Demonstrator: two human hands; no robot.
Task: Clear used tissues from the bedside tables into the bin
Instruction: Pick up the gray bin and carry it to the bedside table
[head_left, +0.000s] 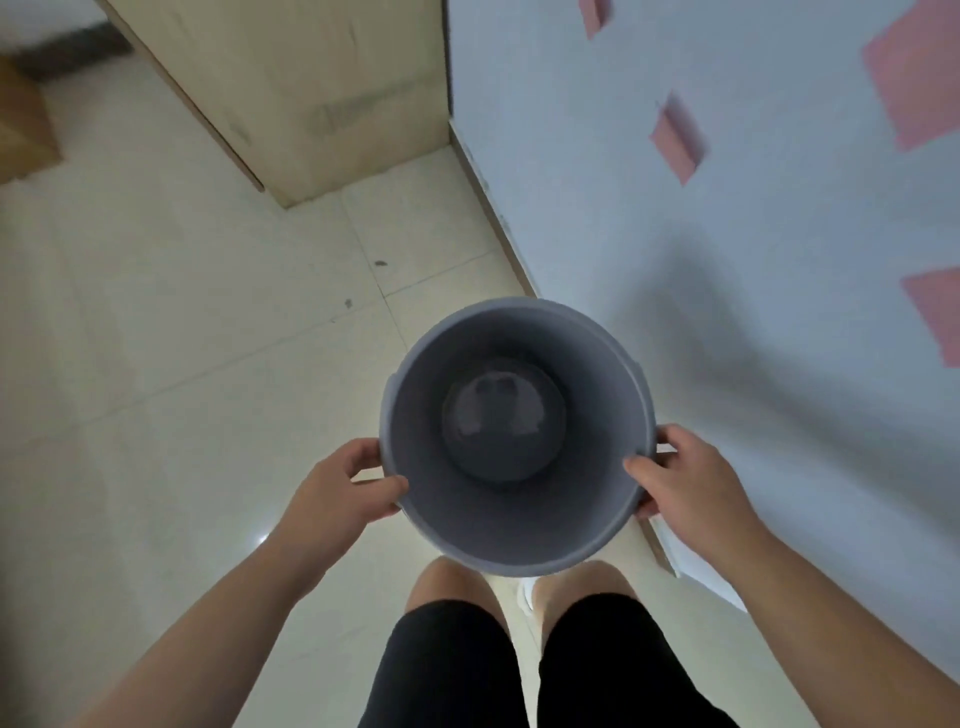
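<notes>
I look straight down into a round grey bin (415, 395) that I hold in front of my legs. Its inside shows only the dark bottom; I see no tissues in it. My left hand (343, 486) grips the bin's left rim, thumb over the edge. My right hand (685, 478) grips the right rim the same way. No bedside table and no tissue is in view.
Pale tiled floor (156, 389) spreads to the left. A light wooden cabinet (311, 88) stands ahead in the corner. A blue-grey wall (727, 208) with pink patches runs along the right, close to the bin. A cardboard box (21, 124) sits at far left.
</notes>
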